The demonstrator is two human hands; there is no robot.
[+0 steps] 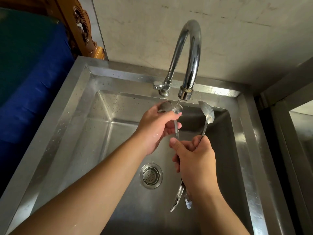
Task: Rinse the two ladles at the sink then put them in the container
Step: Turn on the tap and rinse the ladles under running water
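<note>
Two steel ladles are held over the steel sink [88,126]. My right hand [194,160] grips both handles together, and their ends stick out below my wrist. The first ladle [177,131] has its bowl under the thin stream from the faucet [185,93]. My left hand [155,128] is wrapped around that bowl, fingers rubbing it. The second ladle [207,114] points up to the right of the spout, its bowl clear of the water. No container is in view.
A round drain strainer [151,175] sits in the sink bottom. The tap handle [158,85] is on the back rim. A blue and green covered object [30,78] stands left; a steel counter [298,119] stands right.
</note>
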